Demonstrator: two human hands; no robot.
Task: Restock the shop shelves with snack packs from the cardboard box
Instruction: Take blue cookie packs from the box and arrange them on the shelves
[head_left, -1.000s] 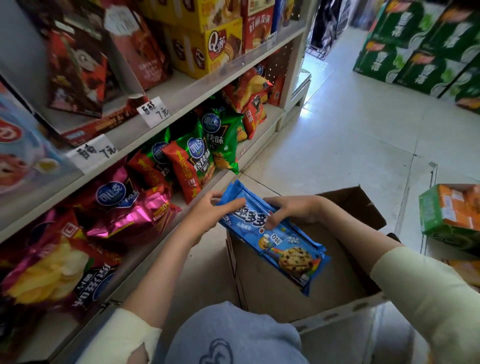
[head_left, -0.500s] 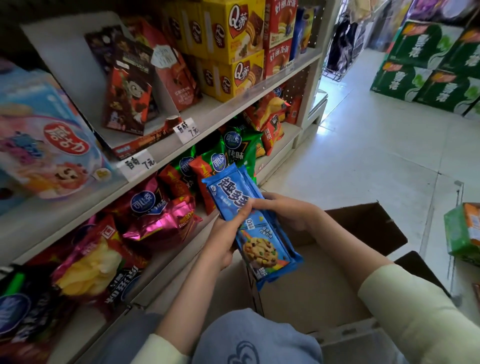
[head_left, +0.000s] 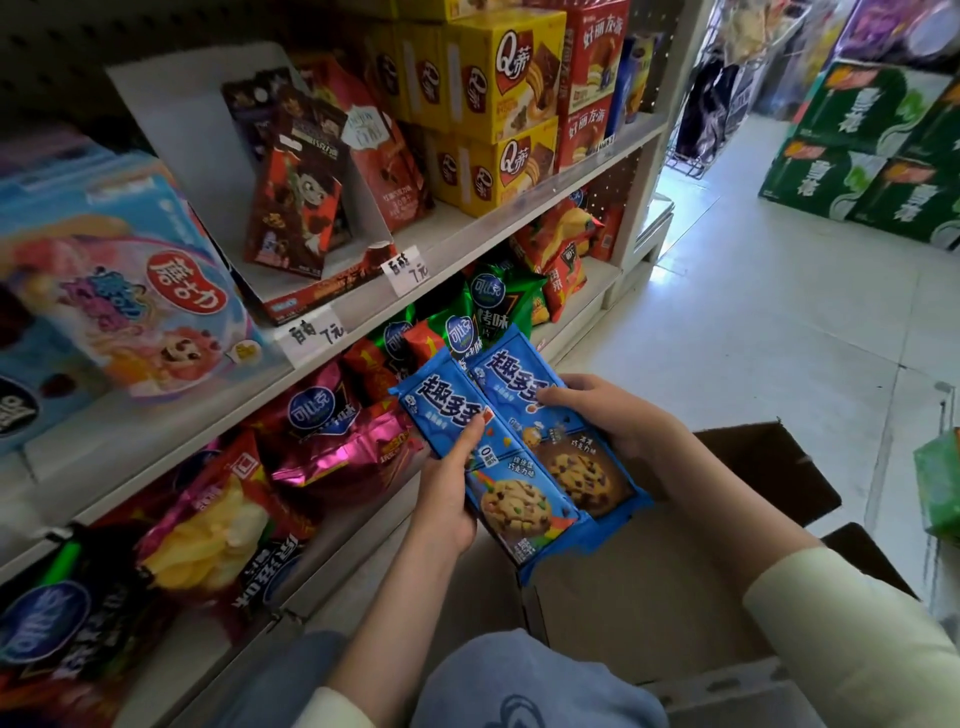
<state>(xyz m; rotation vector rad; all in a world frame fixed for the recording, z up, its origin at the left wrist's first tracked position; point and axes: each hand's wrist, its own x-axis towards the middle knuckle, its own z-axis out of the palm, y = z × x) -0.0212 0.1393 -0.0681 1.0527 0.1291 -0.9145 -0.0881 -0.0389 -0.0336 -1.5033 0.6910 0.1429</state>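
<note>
Holding two blue cookie packs (head_left: 511, 452) side by side above the cardboard box (head_left: 639, 587), both hands grip them. The left hand (head_left: 448, 488) pinches the left pack's edge; the right hand (head_left: 613, 421) curls round the right pack.

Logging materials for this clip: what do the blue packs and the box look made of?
Blue packs: likely thin plastic film, glossy; sheen and crimped end seams. Box: corrugated cardboard, matte brown, with dull flaps and a raw cut edge.
</note>
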